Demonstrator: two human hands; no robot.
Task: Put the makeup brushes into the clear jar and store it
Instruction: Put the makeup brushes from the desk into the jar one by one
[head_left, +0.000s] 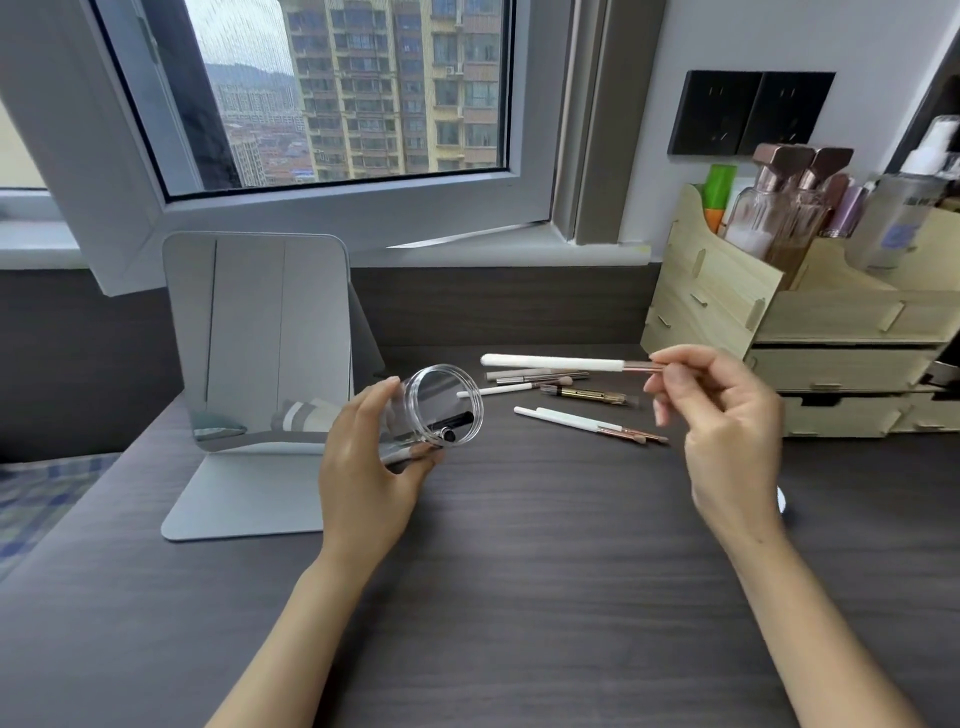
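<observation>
Jar looks light, rigid, slick; left hand wraps its wall, mouth tilted. Right hand pinches white brush by the ferrule.

The lower half of the dark desk lies free for a hand, while the standing mirror at left, scattered brushes at centre and the wooden organizer at right block the upper part.
</observation>
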